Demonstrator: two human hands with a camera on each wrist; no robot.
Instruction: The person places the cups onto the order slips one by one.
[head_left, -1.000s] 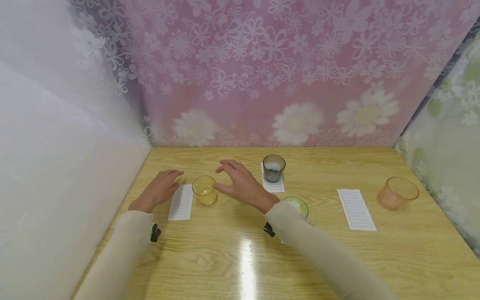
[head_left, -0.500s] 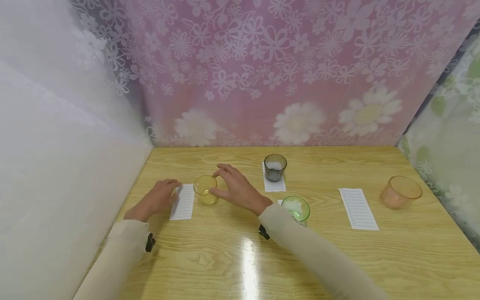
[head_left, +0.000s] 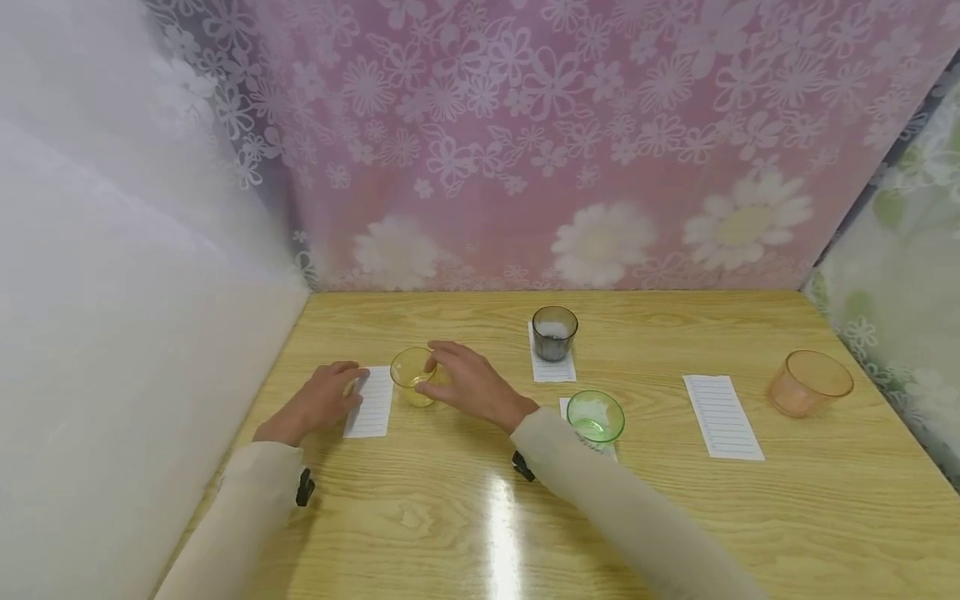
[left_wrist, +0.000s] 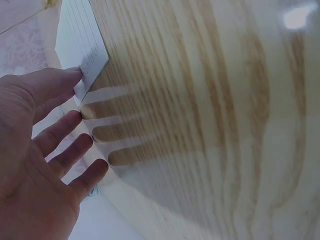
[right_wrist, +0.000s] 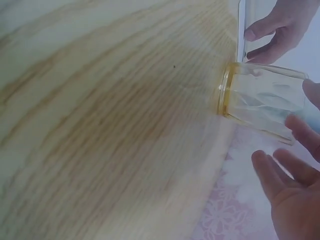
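A yellow glass cup (head_left: pixel 412 385) stands upright on the wooden table, just right of a lined paper slip (head_left: pixel 370 404). My right hand (head_left: pixel 471 385) is at the cup's right side. Its thumb and index fingertips overlap the rim in the head and right wrist views, while the other fingers (right_wrist: pixel 267 175) stay apart from the glass. My left hand (head_left: pixel 321 400) is at the slip's left edge. In the left wrist view, its thumb lies over the paper's edge (left_wrist: pixel 82 45), and the other fingertips (left_wrist: pixel 102 165) are spread low at the table surface.
A grey glass cup (head_left: pixel 553 335) stands on a paper slip at the back. Nearer, a green glass bowl (head_left: pixel 596 417) sits on another slip, close to my right forearm. On the right are a bare lined slip (head_left: pixel 723 417) and an orange bowl (head_left: pixel 810 385). A white wall (head_left: pixel 150 333) borders the left.
My right thumb and index finger have come in from beside the yellow cup to its rim. The left hand has lowered to the slip's edge. The cup stays in place.
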